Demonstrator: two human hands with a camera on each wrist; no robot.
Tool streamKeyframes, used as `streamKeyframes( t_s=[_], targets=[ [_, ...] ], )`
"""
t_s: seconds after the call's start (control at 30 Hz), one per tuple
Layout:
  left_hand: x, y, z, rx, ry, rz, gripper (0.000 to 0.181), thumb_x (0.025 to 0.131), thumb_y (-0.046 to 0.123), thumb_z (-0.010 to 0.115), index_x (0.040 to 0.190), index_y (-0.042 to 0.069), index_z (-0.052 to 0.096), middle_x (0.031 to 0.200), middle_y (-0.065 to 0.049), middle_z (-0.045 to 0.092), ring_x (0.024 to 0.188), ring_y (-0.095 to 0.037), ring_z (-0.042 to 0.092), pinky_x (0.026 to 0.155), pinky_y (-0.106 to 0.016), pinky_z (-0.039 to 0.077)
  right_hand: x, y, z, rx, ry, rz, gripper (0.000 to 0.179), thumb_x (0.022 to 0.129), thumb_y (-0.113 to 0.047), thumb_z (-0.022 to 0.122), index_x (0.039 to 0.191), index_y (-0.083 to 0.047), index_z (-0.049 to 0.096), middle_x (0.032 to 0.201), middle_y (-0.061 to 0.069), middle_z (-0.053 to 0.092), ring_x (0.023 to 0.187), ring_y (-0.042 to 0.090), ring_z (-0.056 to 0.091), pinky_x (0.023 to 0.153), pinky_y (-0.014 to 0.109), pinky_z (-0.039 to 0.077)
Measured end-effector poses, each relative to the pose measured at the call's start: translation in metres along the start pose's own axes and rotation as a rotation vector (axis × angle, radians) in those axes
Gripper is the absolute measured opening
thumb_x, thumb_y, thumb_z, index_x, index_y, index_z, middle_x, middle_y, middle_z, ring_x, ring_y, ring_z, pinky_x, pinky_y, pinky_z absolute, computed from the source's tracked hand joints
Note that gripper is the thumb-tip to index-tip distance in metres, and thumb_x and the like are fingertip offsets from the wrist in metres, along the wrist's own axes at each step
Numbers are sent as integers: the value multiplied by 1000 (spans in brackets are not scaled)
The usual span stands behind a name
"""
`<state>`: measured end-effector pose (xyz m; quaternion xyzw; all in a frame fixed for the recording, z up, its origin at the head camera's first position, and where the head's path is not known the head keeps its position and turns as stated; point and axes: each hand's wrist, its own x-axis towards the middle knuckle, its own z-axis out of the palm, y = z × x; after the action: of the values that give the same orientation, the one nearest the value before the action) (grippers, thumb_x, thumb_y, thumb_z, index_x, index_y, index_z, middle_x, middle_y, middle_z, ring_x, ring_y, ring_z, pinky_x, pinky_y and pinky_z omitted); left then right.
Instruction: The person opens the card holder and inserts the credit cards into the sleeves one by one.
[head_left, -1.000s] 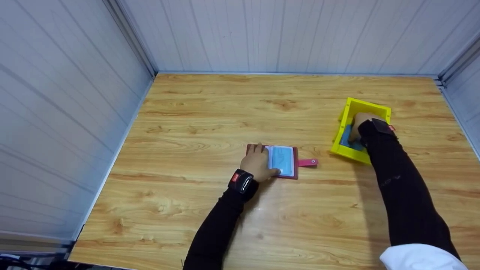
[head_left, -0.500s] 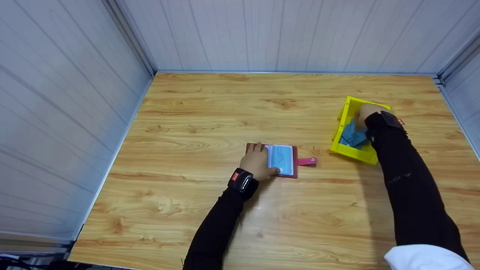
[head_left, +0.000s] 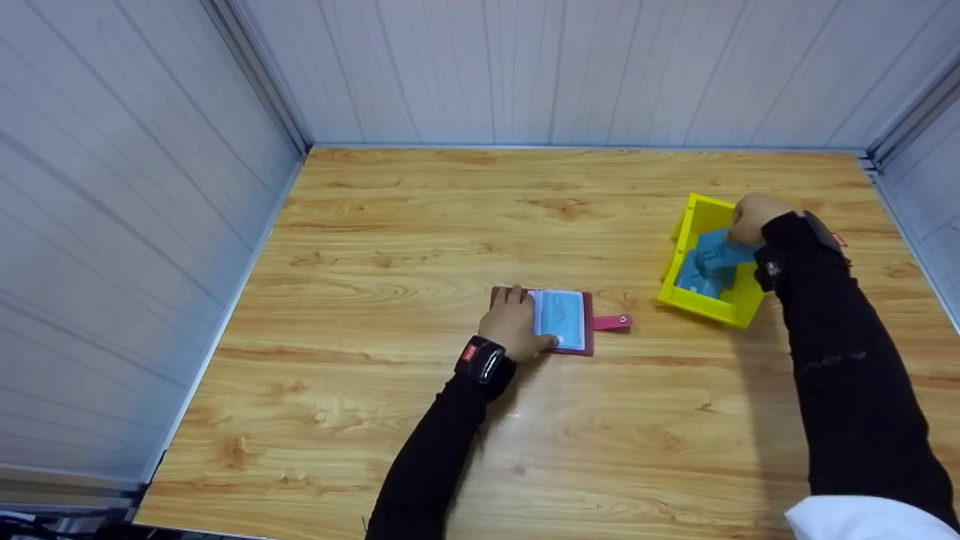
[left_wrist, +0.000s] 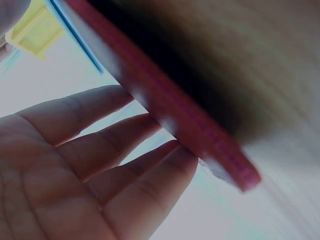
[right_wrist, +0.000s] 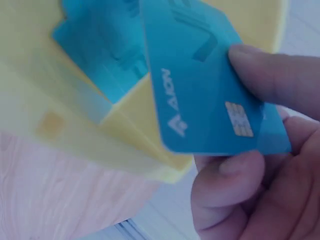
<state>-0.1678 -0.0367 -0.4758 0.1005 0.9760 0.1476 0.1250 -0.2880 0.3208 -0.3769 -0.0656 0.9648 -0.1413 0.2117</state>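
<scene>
A red card holder (head_left: 588, 330) lies spread on the table, a blue card (head_left: 562, 315) showing in its clear right-hand sleeve. My left hand (head_left: 513, 327) presses the holder flat, fingers on its left side and thumb at the lower edge of the sleeve. In the left wrist view, the straight fingertips touch the holder (left_wrist: 185, 115). Over the yellow bin (head_left: 694, 302), my right hand (head_left: 756, 217) pinches a blue chip card (right_wrist: 200, 100) between thumb and fingers. Another blue edge shows behind this card; whether it is a second card, I cannot tell.
Several blue cards (head_left: 696, 277) lie inside the bin, on the right of the wooden table (head_left: 390, 225). The holder's pink snap strap (head_left: 611, 322) points toward the bin. Pale panel walls (head_left: 480, 75) close off the back and sides.
My right hand has risen from inside the bin toward its right rim, and a blue card now shows in its grip. My left hand and the card holder have stayed in place.
</scene>
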Motion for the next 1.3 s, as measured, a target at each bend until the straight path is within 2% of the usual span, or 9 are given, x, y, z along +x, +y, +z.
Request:
streamKeyframes(
  t_s=[0.1, 0.23, 0.43, 0.63, 0.77, 0.87, 0.97, 1.1, 1.3],
  targets=[
    [0, 0, 0, -4, 1, -2, 85, 81, 54, 73, 142, 1, 48, 156, -19, 35, 145, -37, 31, 109, -46, 43, -6, 2, -9, 34, 23, -4, 39, 95, -14, 52, 59, -14, 37, 54, -6, 28, 48, 10, 25, 52, 27, 28],
    [2, 0, 1, -7, -3, -6, 86, 81, 55, 72, 143, 1, 47, 156, -18, 35, 146, -36, 30, 106, -47, 46, -15, 0, -19, 97, 63, 28, 25, 101, -22, 43, 83, -3, 41, 71, 4, 38, 61, 19, 37, 60, 35, 32],
    [2, 1, 1, 3, -3, -9, 86, 81, 56, 72, 143, 2, 48, 156, -17, 35, 145, -35, 31, 104, -46, 48, -27, -15, -17, 203, 113, -21, 34, 105, -33, 34, 101, 0, 36, 84, 11, 39, 71, 23, 40, 64, 37, 33],
    [3, 2, 1, 4, 2, -11, 87, 80, 56, 73, 143, 2, 47, 156, -18, 35, 145, -36, 31, 107, -46, 44, -33, -38, 8, 346, 209, -73, 30, 106, -30, 33, 109, -1, 36, 82, 8, 37, 72, 21, 42, 65, 36, 36],
    [3, 2, 1, 12, 12, -8, 87, 79, 55, 73, 143, 2, 49, 155, -17, 37, 144, -35, 32, 107, -45, 45, -31, -51, 27, 505, 247, -105, 26, 106, -27, 37, 115, -3, 39, 85, 3, 45, 74, 14, 48, 66, 27, 46],
    [4, 2, 2, 10, 18, -9, 87, 79, 55, 74, 142, 2, 49, 155, -17, 38, 144, -35, 33, 106, -45, 45, -28, -61, 42, 617, 247, -125, 21, 105, -23, 41, 114, -4, 42, 86, -1, 51, 74, 9, 52, 66, 22, 51],
    [4, 2, 2, 5, 16, -11, 87, 79, 55, 74, 143, 2, 49, 155, -17, 38, 145, -35, 32, 107, -46, 45, -25, -69, 59, 691, 213, -132, 20, 104, -22, 44, 114, -5, 43, 87, -1, 55, 74, 8, 54, 66, 23, 53],
    [3, 2, 2, 1, 16, -11, 86, 79, 55, 74, 142, 2, 49, 154, -16, 38, 144, -34, 33, 107, -45, 45, -23, -77, 85, 763, 177, -116, 21, 103, -22, 47, 115, -5, 44, 92, 1, 52, 75, 8, 56, 70, 25, 56],
    [2, 1, 1, -3, 15, -2, 85, 79, 55, 73, 142, 2, 50, 155, -18, 37, 145, -36, 32, 107, -46, 44, -20, -83, 116, 891, 173, -104, 14, 102, -16, 49, 109, -4, 44, 84, 0, 47, 69, 8, 55, 70, 30, 58]
  ],
)
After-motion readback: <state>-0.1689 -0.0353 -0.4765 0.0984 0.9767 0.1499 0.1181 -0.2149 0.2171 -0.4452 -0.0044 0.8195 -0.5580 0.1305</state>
